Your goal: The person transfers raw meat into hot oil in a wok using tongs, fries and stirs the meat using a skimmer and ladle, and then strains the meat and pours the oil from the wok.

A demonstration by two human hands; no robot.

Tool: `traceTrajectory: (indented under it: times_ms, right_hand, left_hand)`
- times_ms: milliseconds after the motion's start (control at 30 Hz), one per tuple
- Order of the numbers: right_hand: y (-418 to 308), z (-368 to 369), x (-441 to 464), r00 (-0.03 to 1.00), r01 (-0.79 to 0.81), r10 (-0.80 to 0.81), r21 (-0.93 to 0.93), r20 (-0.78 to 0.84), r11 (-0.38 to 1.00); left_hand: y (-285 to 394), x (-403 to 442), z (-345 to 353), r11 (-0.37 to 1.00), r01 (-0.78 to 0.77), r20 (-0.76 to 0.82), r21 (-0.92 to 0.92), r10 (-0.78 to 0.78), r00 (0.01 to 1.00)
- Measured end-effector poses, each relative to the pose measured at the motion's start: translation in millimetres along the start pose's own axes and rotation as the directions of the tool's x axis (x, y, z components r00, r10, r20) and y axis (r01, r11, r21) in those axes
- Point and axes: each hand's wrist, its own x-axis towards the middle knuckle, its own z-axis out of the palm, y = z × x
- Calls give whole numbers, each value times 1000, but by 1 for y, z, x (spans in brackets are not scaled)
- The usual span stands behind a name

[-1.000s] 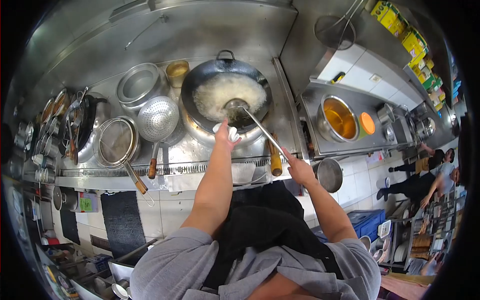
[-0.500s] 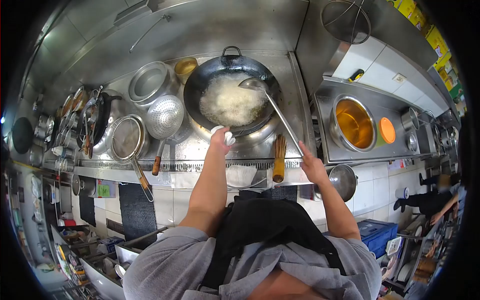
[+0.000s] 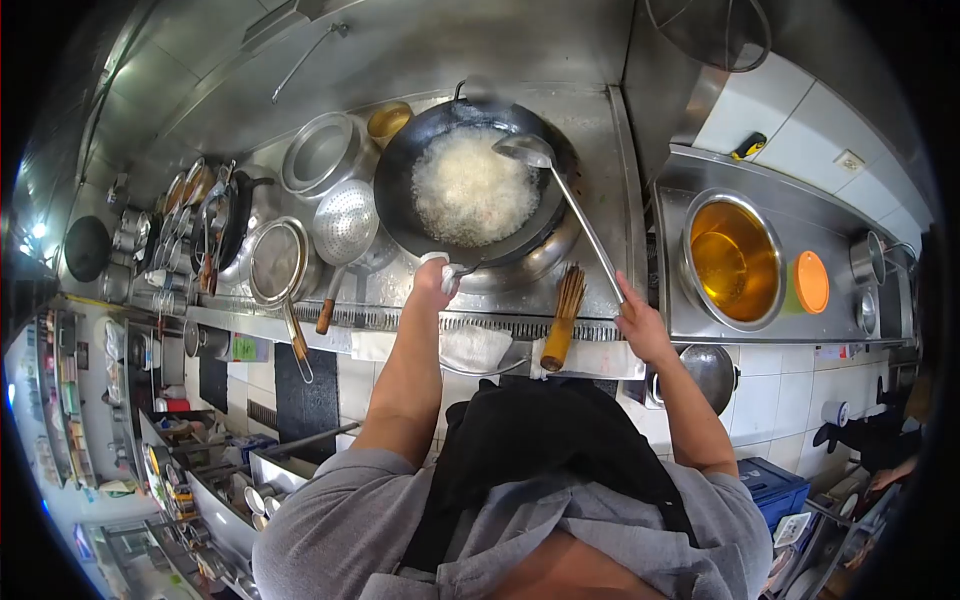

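A large black wok (image 3: 398, 200) sits on the stove, full of pale, foaming, bubbling contents (image 3: 475, 190); any pieces inside are hard to make out. My left hand (image 3: 430, 285) is closed at its near rim, gripping the wok handle through a folded white cloth (image 3: 452, 276). My right hand (image 3: 643, 325) is wrapped around the end of a long metal ladle (image 3: 588, 228). The ladle's bowl is over the wok's right side, at the edge of the foam. Between my hands, a bamboo wok brush (image 3: 563, 325) lies on the stove's front edge.
Left of the wok are a perforated skimmer (image 3: 345, 222), a mesh strainer (image 3: 276, 262), metal bowls (image 3: 318, 155) and a small brass-coloured pot (image 3: 388, 122). A pot of amber oil (image 3: 735, 262) and an orange-lidded container (image 3: 811, 282) stand right. A person's dark-clothed legs (image 3: 865, 435) show far right.
The camera view has shifted and turned slightly. The wok seems tilted a little leftward, with the foam spread nearer its left side. Both hands keep their grips.
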Motion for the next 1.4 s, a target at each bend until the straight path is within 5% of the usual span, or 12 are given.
traceTrajectory:
  times_ms: [133,333,400,533,600,667,767,1000,1133,1400]
  right_hand:
    - [-7,-4,12,985,-140,131,70,114,988]
    - [-11,-4,25,981,-148,129,128,144,981]
    - [-14,-7,25,979,-163,146,120,143,979]
    - [-12,-10,29,994,-65,53,122,93,990]
    - [-15,-15,30,995,-61,54,80,82,995]
    - [-15,-17,33,999,-14,12,57,34,998]
    - [-18,-23,37,997,-7,-2,117,73,993]
    - [-28,-39,31,981,188,-193,-127,-30,974]
    - [-75,-62,18,993,-73,96,-281,70,957]
    - [-110,-77,25,984,176,-145,-514,100,839]
  left_hand:
    - [0,5,-6,998,48,-22,39,-47,999]
    - [1,2,-8,998,63,-19,28,-62,998]
    - [4,0,-11,998,55,120,32,-59,991]
    - [19,-16,-1,995,94,148,-16,-90,985]
    - [23,-12,-1,956,260,115,135,-275,954]
    - [18,1,-1,964,241,142,109,-255,957]
    - [-11,10,-9,997,-47,198,-57,57,978]
    - [-45,-30,7,901,-186,120,-393,250,961]
    - [-35,-53,-5,885,7,218,-466,108,970]
    - [10,-93,-60,930,33,254,-366,66,965]
